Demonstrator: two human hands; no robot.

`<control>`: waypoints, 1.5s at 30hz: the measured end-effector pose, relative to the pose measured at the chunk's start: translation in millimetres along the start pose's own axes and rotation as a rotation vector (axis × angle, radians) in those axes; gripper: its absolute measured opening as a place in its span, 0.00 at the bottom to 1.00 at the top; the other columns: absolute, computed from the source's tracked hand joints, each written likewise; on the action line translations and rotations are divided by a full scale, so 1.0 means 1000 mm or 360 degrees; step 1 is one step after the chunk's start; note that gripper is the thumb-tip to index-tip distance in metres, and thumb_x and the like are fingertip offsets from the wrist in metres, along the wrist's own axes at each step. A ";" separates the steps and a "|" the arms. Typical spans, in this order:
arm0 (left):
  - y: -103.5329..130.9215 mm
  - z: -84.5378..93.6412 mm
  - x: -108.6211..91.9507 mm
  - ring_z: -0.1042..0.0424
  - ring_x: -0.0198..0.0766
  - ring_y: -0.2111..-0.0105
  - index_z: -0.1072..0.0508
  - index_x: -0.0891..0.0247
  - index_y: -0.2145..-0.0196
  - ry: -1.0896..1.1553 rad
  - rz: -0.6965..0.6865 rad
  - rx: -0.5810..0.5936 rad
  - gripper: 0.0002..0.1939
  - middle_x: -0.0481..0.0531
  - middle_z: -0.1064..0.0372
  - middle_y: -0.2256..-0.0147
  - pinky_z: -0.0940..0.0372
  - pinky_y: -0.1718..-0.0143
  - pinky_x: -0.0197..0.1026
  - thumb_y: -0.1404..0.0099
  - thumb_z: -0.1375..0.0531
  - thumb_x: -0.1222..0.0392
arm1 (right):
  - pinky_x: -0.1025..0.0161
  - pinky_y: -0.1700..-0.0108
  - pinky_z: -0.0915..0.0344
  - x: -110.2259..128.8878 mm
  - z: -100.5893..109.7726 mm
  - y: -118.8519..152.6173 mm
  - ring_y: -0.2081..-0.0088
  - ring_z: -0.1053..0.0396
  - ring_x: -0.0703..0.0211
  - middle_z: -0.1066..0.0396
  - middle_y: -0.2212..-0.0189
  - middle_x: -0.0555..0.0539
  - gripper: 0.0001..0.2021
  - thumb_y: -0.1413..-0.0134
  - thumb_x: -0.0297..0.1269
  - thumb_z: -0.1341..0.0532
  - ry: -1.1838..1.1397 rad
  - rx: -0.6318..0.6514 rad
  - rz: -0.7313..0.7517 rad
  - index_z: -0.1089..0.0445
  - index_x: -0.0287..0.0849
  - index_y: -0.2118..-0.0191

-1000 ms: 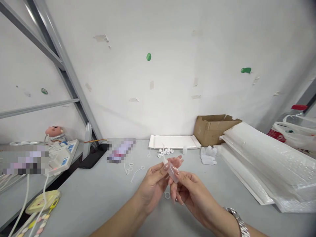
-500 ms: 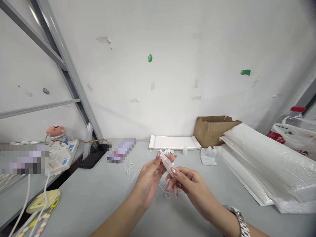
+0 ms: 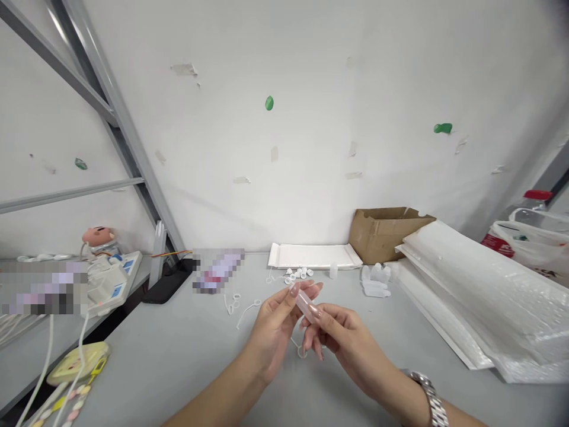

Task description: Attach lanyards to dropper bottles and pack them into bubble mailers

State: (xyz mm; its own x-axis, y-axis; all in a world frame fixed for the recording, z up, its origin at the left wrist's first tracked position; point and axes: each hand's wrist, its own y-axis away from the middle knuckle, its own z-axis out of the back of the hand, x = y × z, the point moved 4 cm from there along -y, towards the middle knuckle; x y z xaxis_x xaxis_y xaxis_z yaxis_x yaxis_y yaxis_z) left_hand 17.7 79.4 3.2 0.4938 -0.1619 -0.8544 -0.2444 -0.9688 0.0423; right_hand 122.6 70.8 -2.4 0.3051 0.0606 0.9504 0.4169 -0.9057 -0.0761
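A small translucent bottle is held tilted between both hands above the grey table. My left hand pinches its upper left end, with the thumb over the tip. My right hand grips the lower right end between thumb and fingers. Behind the hands lie several small white caps. Several more translucent bottles lie to the right. White looped straps rest left of the hands, and another loop shows beneath them.
A white padded envelope lies by the wall, beside an open cardboard box. Bubble mailers are stacked at the right. At the left are a black phone-like object, a power strip, cables and a yellow case.
Both hands have moved slightly down and to the right with the bottle. My left thumb and fingers now cover more of its tip.
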 end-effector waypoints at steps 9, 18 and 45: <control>0.000 -0.001 -0.001 0.36 0.45 0.50 0.26 0.65 0.59 0.0100 -0.0038 -0.0070 0.19 0.58 0.28 0.56 0.44 0.47 0.44 0.41 0.44 0.48 | 0.67 0.77 0.44 -0.003 0.004 -0.004 0.82 0.38 0.67 0.29 0.82 0.44 0.19 0.48 0.49 0.43 -0.0193 0.0135 -0.0125 0.29 0.35 0.73; -0.003 0.008 -0.005 0.36 0.47 0.50 0.24 0.63 0.66 -0.0297 -0.0256 -0.0130 0.14 0.57 0.27 0.59 0.49 0.46 0.49 0.42 0.41 0.51 | 0.67 0.73 0.40 0.002 0.011 -0.006 0.78 0.37 0.66 0.28 0.76 0.47 0.13 0.51 0.44 0.38 0.0160 -0.0050 0.0051 0.30 0.38 0.70; -0.081 0.079 -0.008 0.33 0.40 0.60 0.31 0.59 0.60 -0.2342 -0.0437 -0.0306 0.13 0.53 0.35 0.61 0.39 0.58 0.40 0.42 0.45 0.54 | 0.65 0.68 0.39 0.023 0.036 0.000 0.76 0.39 0.64 0.32 0.79 0.52 0.12 0.47 0.47 0.42 0.0478 -0.0639 0.0389 0.31 0.42 0.68</control>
State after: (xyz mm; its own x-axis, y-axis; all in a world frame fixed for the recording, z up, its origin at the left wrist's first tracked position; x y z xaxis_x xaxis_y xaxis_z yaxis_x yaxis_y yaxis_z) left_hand -32.1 174.4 -34.8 -0.7764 0.2373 -0.5838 -0.1186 -0.9649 -0.2345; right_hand 160.4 86.7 9.0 0.0703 -0.2402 0.9682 -0.0121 -0.9707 -0.2400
